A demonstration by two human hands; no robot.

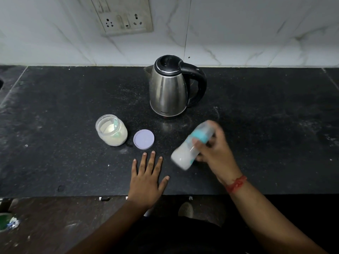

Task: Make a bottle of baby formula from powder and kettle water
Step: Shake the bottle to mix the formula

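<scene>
My right hand grips a baby bottle with a teal collar, tilted above the black counter and blurred by motion; white milky liquid fills its lower part. My left hand lies flat on the counter with fingers spread, holding nothing. A steel kettle with a black lid and handle stands upright behind. An open clear jar of powder with a teal scoop inside sits to the left. Its lilac lid lies flat beside the jar.
A tiled wall with a socket plate rises behind the counter. The counter's front edge runs just below my left hand. A sink edge shows at the far left. A shoe and floor are visible below.
</scene>
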